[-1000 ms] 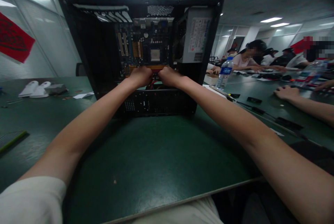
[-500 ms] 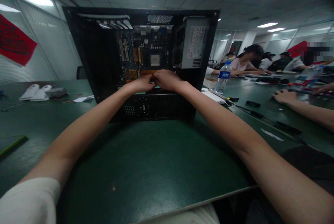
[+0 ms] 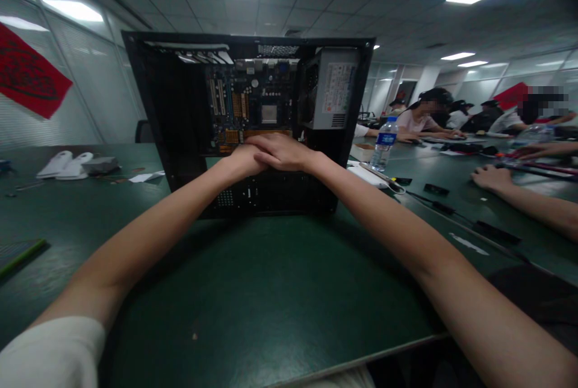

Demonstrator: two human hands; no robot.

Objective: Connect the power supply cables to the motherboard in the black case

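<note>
A black computer case (image 3: 189,195) stands open towards me on the green table. Inside it sits a motherboard (image 3: 259,84) with a square metal-topped processor (image 3: 269,114), pale and orange slots. A grey power supply (image 3: 336,84) fills the case's upper right. My left hand (image 3: 241,159) is at the board's lower edge, by the orange slots, its fingers hidden under my right hand. Over it lies my right hand (image 3: 289,153), fingers stretched across and thumb apart, holding nothing I can see. Whatever is beneath the two hands is hidden.
Right of the case stand a water bottle (image 3: 385,144) and a white flat object (image 3: 368,176), with a black cable (image 3: 433,202) beyond. A co-worker's hand (image 3: 492,177) rests farther right. White objects (image 3: 72,165) and a grey box (image 3: 100,165) lie left.
My right hand has moved left over my left hand, where the fingertips met before. The view has tilted up slightly, so the case appears lower.
</note>
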